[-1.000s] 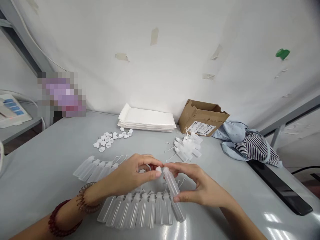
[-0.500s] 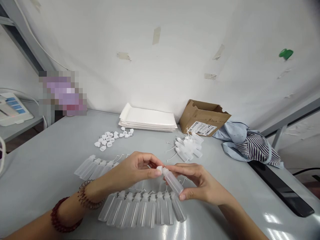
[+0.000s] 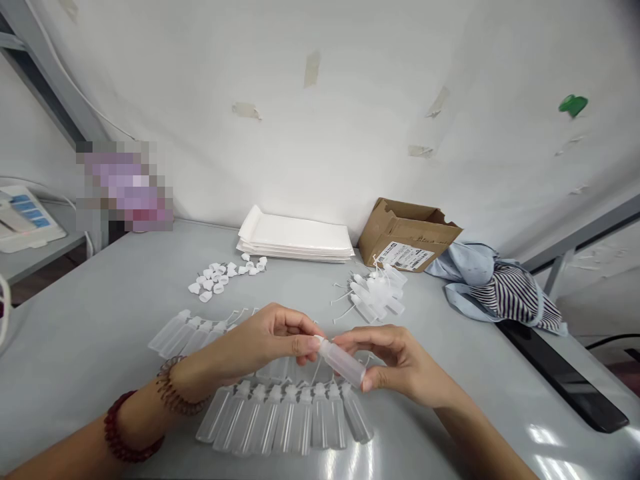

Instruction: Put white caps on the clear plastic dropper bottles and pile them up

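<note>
My left hand (image 3: pixel 283 337) pinches a small white cap (image 3: pixel 319 341) between thumb and fingers, at the neck of a translucent plastic squeeze bottle (image 3: pixel 345 365). The thumb and fingers of my right hand (image 3: pixel 405 363) hold that bottle by its body, tilted with its neck toward the left hand. Below the hands lies a row of similar bottles (image 3: pixel 265 420), side by side. Another group of bottles (image 3: pixel 185 333) is partly hidden behind my left wrist. Several loose white caps (image 3: pixel 217 277) are scattered farther back. Bottles with thin tethered stoppers (image 3: pixel 375 297) lie piled at right.
A stack of white padded envelopes (image 3: pixel 297 237) rests by the wall. An open cardboard box (image 3: pixel 405 233) stands right of it. Beyond are a striped cloth bag (image 3: pixel 510 293) and a long black object (image 3: pixel 565 377). A white device (image 3: pixel 30 220) sits far left.
The cap and bottle neck have come together at my left fingers. The bottle has tilted flatter, its neck shifting slightly left. The things lying on the table have not moved.
</note>
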A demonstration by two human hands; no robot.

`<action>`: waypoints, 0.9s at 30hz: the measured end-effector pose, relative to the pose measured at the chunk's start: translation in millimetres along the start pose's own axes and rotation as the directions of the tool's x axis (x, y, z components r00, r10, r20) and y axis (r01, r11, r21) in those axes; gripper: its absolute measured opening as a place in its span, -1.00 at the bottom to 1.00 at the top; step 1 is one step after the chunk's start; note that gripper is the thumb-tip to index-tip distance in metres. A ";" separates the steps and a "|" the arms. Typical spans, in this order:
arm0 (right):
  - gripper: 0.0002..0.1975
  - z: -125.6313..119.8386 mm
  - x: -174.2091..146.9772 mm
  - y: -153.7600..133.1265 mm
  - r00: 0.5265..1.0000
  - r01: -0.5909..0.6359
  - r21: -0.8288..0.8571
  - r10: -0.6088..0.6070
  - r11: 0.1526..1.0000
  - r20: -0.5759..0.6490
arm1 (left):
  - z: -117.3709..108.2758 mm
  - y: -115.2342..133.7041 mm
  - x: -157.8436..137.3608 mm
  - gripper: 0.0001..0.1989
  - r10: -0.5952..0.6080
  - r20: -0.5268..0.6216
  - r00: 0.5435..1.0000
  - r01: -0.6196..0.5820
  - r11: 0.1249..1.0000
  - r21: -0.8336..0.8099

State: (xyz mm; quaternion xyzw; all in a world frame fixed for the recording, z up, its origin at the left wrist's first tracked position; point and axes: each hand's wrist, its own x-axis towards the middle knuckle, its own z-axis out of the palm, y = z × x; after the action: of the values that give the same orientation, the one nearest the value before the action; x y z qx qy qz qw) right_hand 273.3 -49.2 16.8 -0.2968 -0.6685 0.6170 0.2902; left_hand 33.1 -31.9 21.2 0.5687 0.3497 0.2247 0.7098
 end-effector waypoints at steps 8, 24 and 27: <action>-0.80 -1.1 0.1 4.2 0.997 0.003 0.211 -0.021 0.977 0.079 | 2.7 0.2 -0.7 -0.82 -0.103 0.033 0.994 0.105 0.990 -0.096; -0.70 4.5 4.6 13.0 0.998 -0.018 0.125 0.025 0.992 -0.059 | 8.3 -2.7 0.1 -0.79 0.006 -0.130 0.992 0.000 0.999 0.046; -0.71 5.8 5.5 14.2 0.996 -0.033 0.056 0.038 0.998 -0.082 | 9.0 -4.1 0.9 -0.78 0.077 -0.149 0.986 -0.056 0.989 0.140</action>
State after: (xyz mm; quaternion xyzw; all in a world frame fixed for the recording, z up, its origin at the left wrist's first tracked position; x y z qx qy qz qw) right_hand 265.9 -48.0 2.4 -0.3260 -0.6335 0.6272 0.3146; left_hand 40.2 -38.1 17.9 0.6078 0.3989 0.2673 0.6325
